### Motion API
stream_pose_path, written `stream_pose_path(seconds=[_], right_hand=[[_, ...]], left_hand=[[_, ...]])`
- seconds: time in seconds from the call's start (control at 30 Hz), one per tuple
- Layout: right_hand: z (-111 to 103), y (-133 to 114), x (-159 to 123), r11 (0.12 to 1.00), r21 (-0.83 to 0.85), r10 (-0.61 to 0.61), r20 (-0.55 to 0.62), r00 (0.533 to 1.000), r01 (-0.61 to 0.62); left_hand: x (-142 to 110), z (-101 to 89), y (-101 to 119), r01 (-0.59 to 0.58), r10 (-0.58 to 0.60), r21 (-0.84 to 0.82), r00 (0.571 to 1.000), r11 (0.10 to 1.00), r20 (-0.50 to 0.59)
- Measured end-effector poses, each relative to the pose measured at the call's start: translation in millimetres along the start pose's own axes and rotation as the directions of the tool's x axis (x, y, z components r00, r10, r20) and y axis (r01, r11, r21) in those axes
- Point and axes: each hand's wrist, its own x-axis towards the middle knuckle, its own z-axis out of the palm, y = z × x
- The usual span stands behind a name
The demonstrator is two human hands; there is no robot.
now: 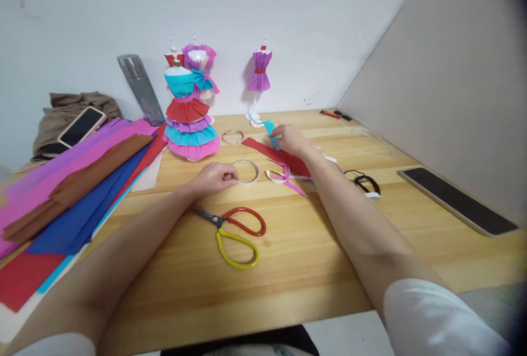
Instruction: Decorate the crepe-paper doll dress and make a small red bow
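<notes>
My left hand is closed, its fingertips pinching the left edge of a thin, nearly used-up roll of tape on the table. Farther forward, my right hand is closed, with its fingertips on a piece of turquoise crepe paper. Under my right wrist lies a red crepe paper strip, beside pink and white paper scraps. Scissors with one red and one yellow handle lie just in front of my left hand. A second tape roll rests behind the first.
Small dress forms in ruffled paper dresses stand at the back, with a purple-dressed one apart. Folded crepe paper sheets cover the left side, near a bottle and a phone. A black-faced slab lies at right.
</notes>
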Motion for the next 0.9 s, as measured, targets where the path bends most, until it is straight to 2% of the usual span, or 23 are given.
stream_pose_path(seconds=[0.1,0.2,0.33,0.5,0.6,0.67,0.73,0.77,0.83,0.9], right_hand=[[-5,-10,-4,0.999,0.043,0.002,-0.006,1.000,-0.002],[-3,-21,-7,0.998,0.057,0.000,0.053,0.999,-0.003],[-1,-26,-8,0.997,0.046,0.056,0.075,0.996,-0.059],[-19,-15,-10,0.990,0.087,0.108,0.023,0.994,-0.110],[-32,-15,-14,0.985,0.108,0.142,-0.095,0.985,-0.132],[-39,-21,-19,0.976,0.190,0.126,-0.104,0.987,-0.104],[-43,-31,-25,0.940,0.341,0.003,0.039,0.999,-0.016],[-43,-36,-28,0.910,0.414,-0.102,0.147,0.984,0.033],[-41,-47,-34,0.858,0.505,-0.291,0.335,0.896,0.090],[-37,-54,-36,0.845,0.525,-0.368,0.433,0.823,0.102]], left_hand=[[1,1.2,0,0.010,-0.010,-0.019,1.000,1.000,0.003],[1,-0.2,-1,0.005,-0.004,-0.029,1.000,1.000,0.019],[1,-4.8,0,-0.023,0.025,-0.027,0.999,0.999,0.047],[2,-7.7,0,-0.049,0.051,-0.023,0.994,0.999,0.096],[3,-4.9,-1,-0.037,0.037,-0.009,0.997,0.999,0.066],[3,-1.9,-3,-0.023,0.023,-0.001,0.999,1.000,0.034],[3,1.0,-5,-0.013,0.013,0.000,1.000,1.000,0.005],[3,2.4,-6,-0.009,0.009,-0.002,1.000,1.000,-0.008],[3,4.7,-8,0.002,-0.002,-0.007,0.999,1.000,-0.040],[3,6.5,-9,0.014,-0.015,-0.018,0.998,1.000,-0.066]])
